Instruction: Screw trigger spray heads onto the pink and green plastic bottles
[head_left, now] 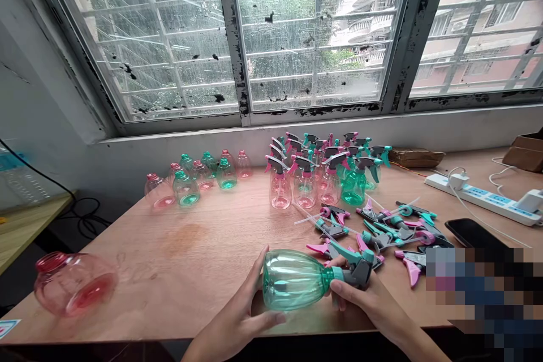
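Both hands are grasping: the left hand [231,308] cups the belly of a clear teal plastic spray bottle [292,281], held on its side above a light wooden table [203,277], while the right hand [365,308] clasps its neck under a grey-and-teal trigger sprayer head [360,268]. Whether that head is seated is hard to tell; a loose or cross-threaded one could drop among the scattered grey-and-pink trigger heads [377,232]. A clear pink plastic bottle [74,284], unheld near the table's edge, could roll off if knocked.
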Demonstrator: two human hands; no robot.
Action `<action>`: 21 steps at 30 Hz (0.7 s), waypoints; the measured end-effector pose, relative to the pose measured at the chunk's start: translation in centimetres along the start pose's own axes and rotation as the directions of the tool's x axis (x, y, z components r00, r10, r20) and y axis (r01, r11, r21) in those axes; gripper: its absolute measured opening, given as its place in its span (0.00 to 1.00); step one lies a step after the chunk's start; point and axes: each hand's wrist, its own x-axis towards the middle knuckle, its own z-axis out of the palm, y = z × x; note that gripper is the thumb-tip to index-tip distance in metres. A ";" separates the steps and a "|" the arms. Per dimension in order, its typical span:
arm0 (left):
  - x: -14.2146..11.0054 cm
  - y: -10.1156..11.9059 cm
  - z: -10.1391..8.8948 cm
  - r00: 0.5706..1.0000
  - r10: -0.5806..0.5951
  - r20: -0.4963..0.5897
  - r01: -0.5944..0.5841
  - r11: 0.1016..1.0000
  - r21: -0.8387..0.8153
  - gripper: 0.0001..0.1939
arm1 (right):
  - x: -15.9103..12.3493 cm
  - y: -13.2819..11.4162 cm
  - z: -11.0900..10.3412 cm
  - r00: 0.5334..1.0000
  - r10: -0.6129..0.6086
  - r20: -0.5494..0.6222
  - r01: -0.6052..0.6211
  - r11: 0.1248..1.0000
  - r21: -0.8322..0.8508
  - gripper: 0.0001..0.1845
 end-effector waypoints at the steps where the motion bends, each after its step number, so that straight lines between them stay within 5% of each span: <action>1: 0.0 0.0 0.0 1.000 0.006 0.009 -0.006 1.000 -0.004 0.54 | 0.0 0.0 0.0 1.000 -0.001 -0.002 0.001 1.000 0.000 0.23; 11: -0.1 0.0 0.0 1.000 -0.002 -0.002 0.002 1.000 -0.024 0.58 | -0.1 -0.1 0.1 1.000 -0.003 -0.019 0.003 1.000 -0.008 0.22; 21: -0.1 0.3 -0.1 1.000 -0.015 0.007 0.015 1.000 -0.012 0.52 | 0.0 -0.3 0.2 1.000 -0.009 -0.015 0.008 1.000 -0.030 0.22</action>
